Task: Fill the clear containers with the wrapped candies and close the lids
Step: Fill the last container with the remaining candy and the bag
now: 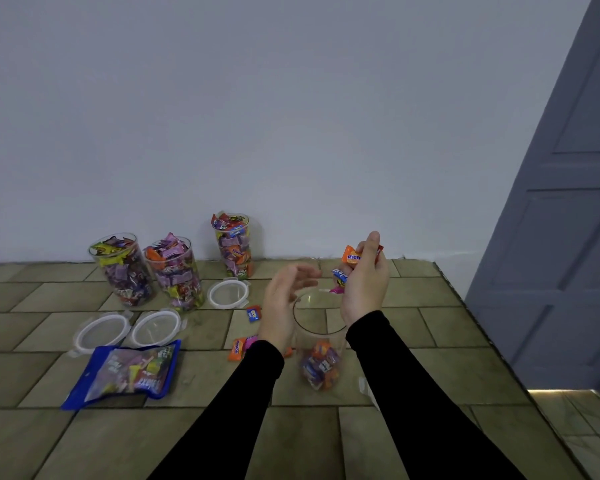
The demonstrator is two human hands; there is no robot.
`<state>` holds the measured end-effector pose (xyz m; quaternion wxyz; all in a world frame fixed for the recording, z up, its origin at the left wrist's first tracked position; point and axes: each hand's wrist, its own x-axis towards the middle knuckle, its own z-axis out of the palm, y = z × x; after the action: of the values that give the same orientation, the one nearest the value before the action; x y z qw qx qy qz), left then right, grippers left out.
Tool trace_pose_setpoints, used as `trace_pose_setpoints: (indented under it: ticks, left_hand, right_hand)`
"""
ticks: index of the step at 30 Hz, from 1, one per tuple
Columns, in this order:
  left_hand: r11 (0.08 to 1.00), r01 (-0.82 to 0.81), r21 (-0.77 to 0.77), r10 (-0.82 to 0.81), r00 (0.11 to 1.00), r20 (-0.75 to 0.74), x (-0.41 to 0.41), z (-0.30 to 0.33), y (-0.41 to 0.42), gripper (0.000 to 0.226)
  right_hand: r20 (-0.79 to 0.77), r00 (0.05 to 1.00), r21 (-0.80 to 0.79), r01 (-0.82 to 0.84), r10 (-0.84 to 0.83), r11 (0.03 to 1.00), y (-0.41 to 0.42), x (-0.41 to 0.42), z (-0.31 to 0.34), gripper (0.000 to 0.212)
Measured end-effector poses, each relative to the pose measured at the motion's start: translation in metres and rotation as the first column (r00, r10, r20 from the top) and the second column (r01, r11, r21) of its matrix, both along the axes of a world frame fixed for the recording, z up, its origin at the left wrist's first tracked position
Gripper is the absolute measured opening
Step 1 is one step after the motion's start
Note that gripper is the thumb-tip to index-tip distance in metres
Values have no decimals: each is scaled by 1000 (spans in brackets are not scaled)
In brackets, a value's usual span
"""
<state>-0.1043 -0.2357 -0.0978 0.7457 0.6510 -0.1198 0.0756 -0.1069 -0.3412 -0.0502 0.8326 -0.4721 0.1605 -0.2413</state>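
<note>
A clear container point(321, 337) stands on the tiled floor between my arms, open-topped, with a few wrapped candies point(321, 367) at its bottom. My right hand point(366, 282) hovers above its far rim and grips a handful of wrapped candies point(350, 258), orange and blue ones showing. My left hand point(284, 303) is held beside the container's left rim, fingers relaxed and empty. Three filled clear containers point(123, 268) point(175, 271) point(234, 245) stand lidless by the wall. Three white-rimmed lids point(101, 332) point(156, 327) point(228, 293) lie on the floor near them.
A blue candy bag point(125, 374) lies at the left front. Loose candies lie on the floor: a blue one point(253, 314) and orange and pink ones point(239, 348) by my left sleeve. A grey door point(561, 237) stands to the right, a white wall behind.
</note>
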Motion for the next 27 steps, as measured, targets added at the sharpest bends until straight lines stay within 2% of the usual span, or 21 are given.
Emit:
trace_pose_setpoints:
  ticks: [3,5,9,13,20,23,27]
  left_hand:
    - [985,174,-24,-173,936,-306,-7,-11,-1,67]
    - [973,216,-82,-231,894,-385,-7,-16,-2,77]
    - [975,159,-152,-206,904,-375,-7,-17,-6,78]
    - [978,90,-191,-157,914,-375,-6,-22,-9,66]
    - [979,45,-198,-117,923,-367,3,-35,-11,67]
    - [984,65,-167,-116,943,-313,3,-35,-13,69]
    - [980,38,-195,-109,924,-367,-2,-31,-13,72]
  right_hand:
    - [22,999,20,-46,46,999,1,3,0,37]
    - [30,995,-10,-96,97,995,3,5,0,38]
    - [51,972,-151,-218,228,964,-1,5,3,40]
    - [21,931,-260,-347,365,901,0,-4,-3,39]
    - [16,921,-268,-372,390,889,-1,-6,-6,36]
    - [21,908,-277,-396,418,875,-2,-6,-6,29]
    - [-14,893,-277,-436,450,857,-4,-7,-10,14]
